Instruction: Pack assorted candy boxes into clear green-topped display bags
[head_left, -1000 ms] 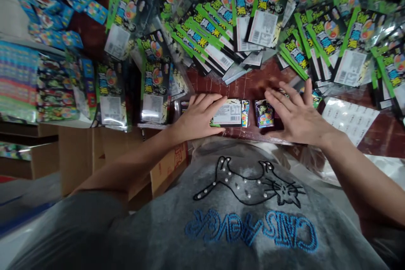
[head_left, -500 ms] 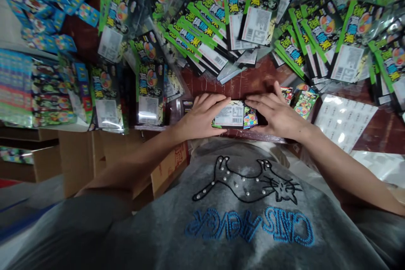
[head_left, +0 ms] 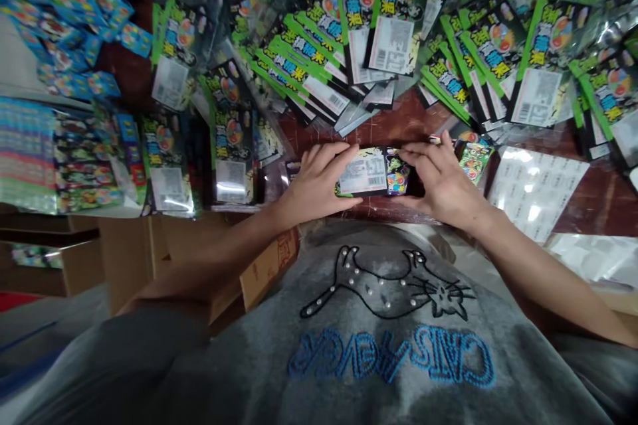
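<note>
My left hand (head_left: 321,176) grips a black and green printed packet (head_left: 366,171) with a white barcode label, fingers along its far edge and thumb along its near edge. A small purple and green packet (head_left: 397,172) sticks out of its right end. My right hand (head_left: 443,179) curves around the right side of the small packet, fingertips at its far corner and thumb at its near corner. Part of the small packet is hidden inside the larger one. Just beyond my right hand lies another small green packet (head_left: 475,161).
Several black and green packets (head_left: 396,20) lie overlapping across the back of the dark red table (head_left: 319,129). Blue packets (head_left: 70,20) are heaped at the far left. A white printed sheet (head_left: 535,189) lies on the right. Cardboard boxes (head_left: 127,252) stand below left.
My right hand has shifted slightly right, and more of the small packet shows. My left hand keeps its grip on the black and green packet. The camera view has shifted a little.
</note>
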The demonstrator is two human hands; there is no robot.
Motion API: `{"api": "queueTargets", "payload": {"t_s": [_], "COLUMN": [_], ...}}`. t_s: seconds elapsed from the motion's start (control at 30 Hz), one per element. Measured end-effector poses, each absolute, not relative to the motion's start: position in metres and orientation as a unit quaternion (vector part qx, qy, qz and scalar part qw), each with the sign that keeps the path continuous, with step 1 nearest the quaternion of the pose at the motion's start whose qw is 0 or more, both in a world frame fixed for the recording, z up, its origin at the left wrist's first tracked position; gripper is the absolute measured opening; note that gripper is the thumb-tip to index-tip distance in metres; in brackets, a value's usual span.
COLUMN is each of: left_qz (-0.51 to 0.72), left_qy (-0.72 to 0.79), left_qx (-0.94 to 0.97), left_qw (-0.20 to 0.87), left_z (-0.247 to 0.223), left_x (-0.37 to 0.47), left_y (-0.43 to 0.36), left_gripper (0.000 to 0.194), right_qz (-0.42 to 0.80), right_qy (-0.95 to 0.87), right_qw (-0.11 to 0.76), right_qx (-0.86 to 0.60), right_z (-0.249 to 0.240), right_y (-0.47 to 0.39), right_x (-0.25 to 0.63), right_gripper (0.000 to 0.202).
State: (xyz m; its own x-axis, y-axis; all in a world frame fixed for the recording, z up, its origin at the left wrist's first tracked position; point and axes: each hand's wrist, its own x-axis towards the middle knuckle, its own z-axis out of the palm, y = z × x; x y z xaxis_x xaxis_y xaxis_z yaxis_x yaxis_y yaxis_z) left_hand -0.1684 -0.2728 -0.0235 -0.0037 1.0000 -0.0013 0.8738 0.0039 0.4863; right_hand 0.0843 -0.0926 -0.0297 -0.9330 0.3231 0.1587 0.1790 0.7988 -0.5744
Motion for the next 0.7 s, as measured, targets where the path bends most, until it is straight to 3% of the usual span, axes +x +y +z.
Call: {"api": "queueTargets", "payload": {"t_s": [0.23, 0.33, 0.47, 0.57, 0.7], "left_qz": [0.168, 0.149, 0.141, 0.153, 0.188], "left_qy": [0.669, 0.678, 0.680, 0.673, 0.638], "left_qx": [0.702, 0.699, 0.698, 0.699, 0.718], "left_qw": [0.173, 0.171, 0.177, 0.186, 0.207], "left_z": [-0.026, -0.027, -0.029, -0.027, -0.022], "left_x": [-0.156, -0.155, -0.157, -0.160, -0.167], "left_y": [-0.263, -0.259, -0.255, -0.253, -0.255], "left_gripper": [0.094, 0.096, 0.097, 0.098, 0.100], "right_qz": [0.338, 0.282, 0.187, 0.227, 0.290], "right_qy": [-0.935, -0.945, -0.957, -0.958, -0.947], "right_qw": [0.071, 0.080, 0.081, 0.093, 0.121], "right_qx": [-0.082, -0.145, -0.207, -0.150, -0.069], "right_z": [-0.021, -0.018, -0.019, -0.017, -0.012], "right_y": [-0.113, -0.093, -0.061, -0.055, -0.057], "right_x": [0.096, 0.111, 0.125, 0.120, 0.104], "right_gripper": [0.117, 0.122, 0.099, 0.078, 0.071]}}
